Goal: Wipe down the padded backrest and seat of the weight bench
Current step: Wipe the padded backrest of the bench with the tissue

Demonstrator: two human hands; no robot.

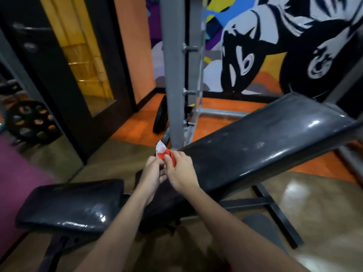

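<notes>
The black padded backrest (261, 142) slopes up to the right, glossy and scuffed. The black padded seat (74, 203) lies lower left of it. Both my hands meet over the backrest's lower end. My left hand (152, 173) and my right hand (180, 170) together pinch a small red and white cloth (164, 152), which sticks up between the fingertips. The cloth is held just above the pad, not pressed on it.
A grey steel rack upright (172, 75) stands right behind the hands. A black weight plate (161, 114) leans by its base. More plates (29, 122) sit at the far left by a dark door. The bench's black floor frame (275, 213) runs under the backrest.
</notes>
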